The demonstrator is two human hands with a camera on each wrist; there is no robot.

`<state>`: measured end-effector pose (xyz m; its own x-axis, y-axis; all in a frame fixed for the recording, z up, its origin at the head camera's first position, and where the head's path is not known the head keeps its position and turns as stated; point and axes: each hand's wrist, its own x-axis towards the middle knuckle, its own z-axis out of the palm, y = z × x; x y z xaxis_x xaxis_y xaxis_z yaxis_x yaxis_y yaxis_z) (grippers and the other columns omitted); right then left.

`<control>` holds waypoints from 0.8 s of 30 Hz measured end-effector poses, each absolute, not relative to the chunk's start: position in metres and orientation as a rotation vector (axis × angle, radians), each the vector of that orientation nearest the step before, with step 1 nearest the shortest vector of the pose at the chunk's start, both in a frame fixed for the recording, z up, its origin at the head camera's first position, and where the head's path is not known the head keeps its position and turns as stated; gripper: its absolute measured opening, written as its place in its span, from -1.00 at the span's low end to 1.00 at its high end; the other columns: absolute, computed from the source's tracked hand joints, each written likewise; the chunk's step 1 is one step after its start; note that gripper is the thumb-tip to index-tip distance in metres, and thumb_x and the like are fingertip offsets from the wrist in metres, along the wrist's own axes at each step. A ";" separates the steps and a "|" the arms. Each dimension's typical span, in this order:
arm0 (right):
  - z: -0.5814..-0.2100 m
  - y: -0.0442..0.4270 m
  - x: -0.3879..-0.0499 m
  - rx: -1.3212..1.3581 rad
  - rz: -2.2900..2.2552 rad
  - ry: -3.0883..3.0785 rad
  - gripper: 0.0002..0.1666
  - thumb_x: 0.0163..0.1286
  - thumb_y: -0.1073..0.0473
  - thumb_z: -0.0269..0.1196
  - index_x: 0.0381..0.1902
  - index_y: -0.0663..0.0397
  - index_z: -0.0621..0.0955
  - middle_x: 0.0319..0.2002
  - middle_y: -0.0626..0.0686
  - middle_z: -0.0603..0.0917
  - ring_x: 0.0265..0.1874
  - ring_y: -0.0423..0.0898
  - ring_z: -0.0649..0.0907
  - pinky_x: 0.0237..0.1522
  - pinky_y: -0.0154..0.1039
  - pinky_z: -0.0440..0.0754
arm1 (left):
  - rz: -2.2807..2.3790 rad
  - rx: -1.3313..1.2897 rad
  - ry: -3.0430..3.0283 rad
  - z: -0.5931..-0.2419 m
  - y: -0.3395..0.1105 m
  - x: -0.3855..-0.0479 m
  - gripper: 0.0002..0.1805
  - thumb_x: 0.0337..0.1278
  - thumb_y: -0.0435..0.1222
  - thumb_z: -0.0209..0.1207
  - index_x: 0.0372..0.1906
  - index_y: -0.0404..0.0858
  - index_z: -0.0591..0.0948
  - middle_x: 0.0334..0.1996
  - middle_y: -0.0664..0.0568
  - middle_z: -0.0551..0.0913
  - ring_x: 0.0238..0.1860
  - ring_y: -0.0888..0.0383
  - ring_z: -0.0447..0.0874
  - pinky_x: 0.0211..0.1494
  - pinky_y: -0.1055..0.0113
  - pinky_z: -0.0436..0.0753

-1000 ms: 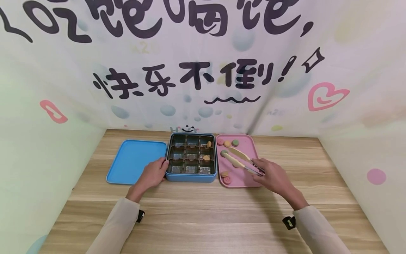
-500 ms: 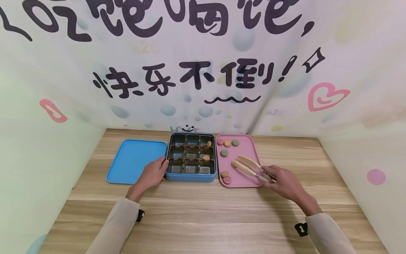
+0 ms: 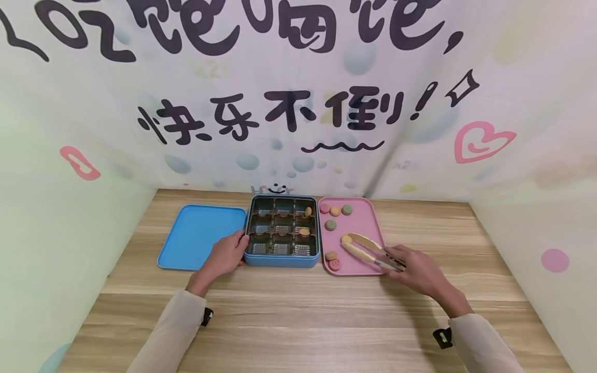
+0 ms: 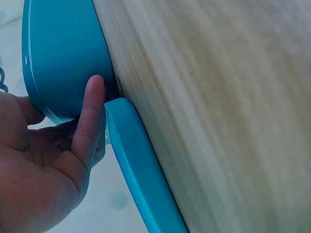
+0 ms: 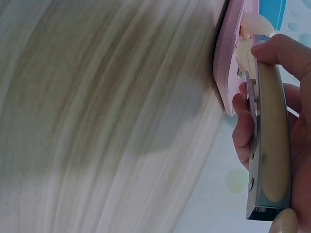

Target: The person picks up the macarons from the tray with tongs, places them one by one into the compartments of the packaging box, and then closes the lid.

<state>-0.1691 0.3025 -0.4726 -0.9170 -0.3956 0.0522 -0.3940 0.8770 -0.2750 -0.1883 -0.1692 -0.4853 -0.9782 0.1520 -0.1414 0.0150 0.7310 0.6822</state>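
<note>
In the head view, my left hand [image 3: 228,254] holds the near left side of the blue box [image 3: 282,261], thumb at its rim. In the left wrist view, one straight finger lies along the box's wall. Two tan macarons sit in its right column: one in the far compartment, another in the middle one. My right hand [image 3: 417,269] grips tongs [image 3: 366,251] with cream tips. Those tips stand spread on either side of a yellow macaron [image 3: 345,239] on the pink tray [image 3: 359,220]. Whether they touch it cannot be told.
Left of the box lies a blue lid [image 3: 198,235]. The tray also bears pink, yellow, green and brown macarons, among them a green macaron [image 3: 330,225] near its left side. A printed cloth backdrop [image 3: 280,166] rises behind the wooden table [image 3: 298,316].
From around the green macaron, the tongs have moved right and nearer to me, and now stand around the yellow one. The green macaron stays on the tray. My left hand has not moved.
</note>
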 end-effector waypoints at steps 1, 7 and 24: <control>-0.473 0.302 -0.169 -0.639 -0.445 3.039 -0.28 0.13 0.08 0.47 0.26 0.16 0.57 0.08 0.13 0.68 -0.38 -0.14 0.55 -0.37 -0.21 0.47 | 1.077 0.133 2.745 -0.485 -0.169 -0.188 -0.59 0.61 -0.17 -0.21 0.19 -0.36 0.48 -0.58 -0.02 0.50 -0.54 0.16 0.65 -0.32 0.20 0.59; -0.473 0.303 -0.170 -0.653 -0.456 3.042 -0.29 0.14 0.10 0.47 0.26 0.16 0.58 0.09 0.11 0.68 -0.32 -0.12 0.60 -0.32 -0.16 0.53 | 1.068 0.135 2.747 -0.484 -0.169 -0.188 -0.58 0.61 -0.17 -0.21 0.22 -0.37 0.46 -0.59 -0.02 0.50 -0.53 0.14 0.66 -0.29 0.16 0.60; -0.463 0.287 -0.170 -0.768 -0.520 3.060 -0.30 0.15 0.13 0.47 0.25 0.19 0.57 0.08 0.15 0.69 -0.19 -0.06 0.67 -0.22 -0.07 0.60 | 1.084 0.140 2.728 -0.482 -0.169 -0.187 -0.55 0.61 -0.17 -0.22 0.28 -0.38 0.43 -0.58 -0.03 0.50 -0.52 0.14 0.68 -0.28 0.18 0.63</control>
<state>-0.1700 0.2872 -0.4626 -0.8830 -0.4505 0.1317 -0.4687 0.8317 -0.2976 -0.1871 -0.1689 -0.4819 -0.9750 0.1615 -0.1524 0.0129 0.7263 0.6873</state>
